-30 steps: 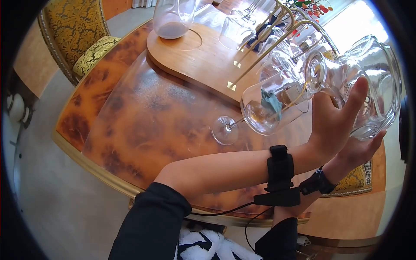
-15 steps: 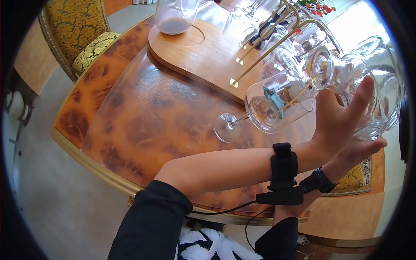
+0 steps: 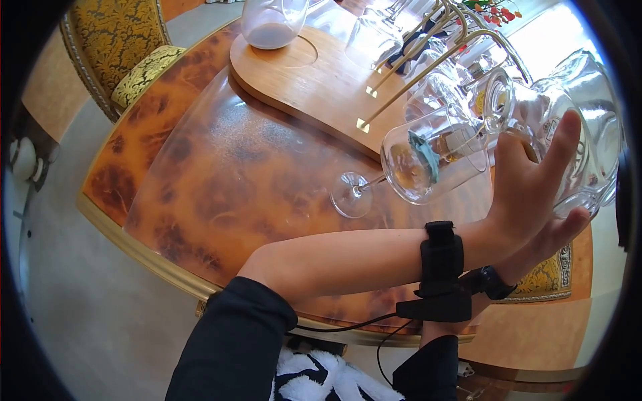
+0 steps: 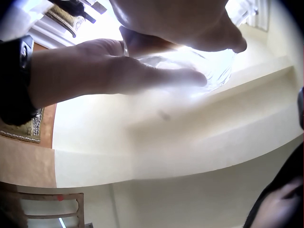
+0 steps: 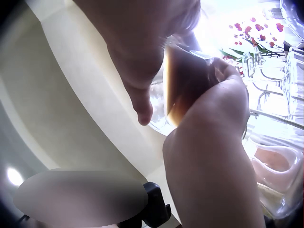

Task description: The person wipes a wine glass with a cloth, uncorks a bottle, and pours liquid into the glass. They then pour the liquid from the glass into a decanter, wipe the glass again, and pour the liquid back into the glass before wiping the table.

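A large clear glass decanter is tilted on its side in both my hands. Its mouth overlaps the upper rim of a stemmed wine glass in the head view. That glass stands by its foot on the table, with amber and teal tints in its bowl. My left hand grips the decanter near the neck, thumb pointing up. Lower down, my right hand holds the base end from beneath; its fingers are mostly hidden. In the right wrist view, the right hand and left hand frame the glass.
Across the glossy brown table lies a rounded wooden board carrying a stemless glass. Brass rods rise from the board, close beside the wine glass. More glassware and red flowers stand behind. A patterned chair is at left.
Both hands and the decanter have shifted slightly right and up in the head view. A thin yellowish line between the decanter's mouth and the wine glass no longer shows.
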`<action>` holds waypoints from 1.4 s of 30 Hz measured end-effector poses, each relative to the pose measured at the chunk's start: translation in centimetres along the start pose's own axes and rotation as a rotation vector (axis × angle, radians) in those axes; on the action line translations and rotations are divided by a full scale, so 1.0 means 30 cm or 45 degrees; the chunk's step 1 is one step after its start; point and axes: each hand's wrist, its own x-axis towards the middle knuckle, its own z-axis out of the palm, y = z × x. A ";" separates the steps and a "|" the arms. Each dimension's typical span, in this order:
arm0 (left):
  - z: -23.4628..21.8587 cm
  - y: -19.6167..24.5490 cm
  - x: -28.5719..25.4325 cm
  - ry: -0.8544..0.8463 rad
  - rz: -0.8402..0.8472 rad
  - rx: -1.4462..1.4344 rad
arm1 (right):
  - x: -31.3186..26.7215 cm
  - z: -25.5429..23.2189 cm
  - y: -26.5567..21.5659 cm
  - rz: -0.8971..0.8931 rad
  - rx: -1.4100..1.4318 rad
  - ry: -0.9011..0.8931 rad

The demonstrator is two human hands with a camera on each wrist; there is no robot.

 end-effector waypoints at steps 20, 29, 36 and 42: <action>-0.023 -0.066 -0.074 -0.154 0.461 0.429 | 0.009 -0.010 -0.008 -0.061 -0.160 -0.017; 0.027 -0.142 -0.084 -0.114 0.461 0.526 | 0.008 -0.006 -0.011 -0.092 -0.146 -0.024; 0.046 -0.153 -0.091 -0.097 0.462 0.518 | 0.008 -0.011 -0.021 -0.065 -0.074 -0.063; 0.048 -0.152 -0.098 -0.083 0.464 0.508 | 0.003 -0.007 0.015 0.034 0.048 -0.148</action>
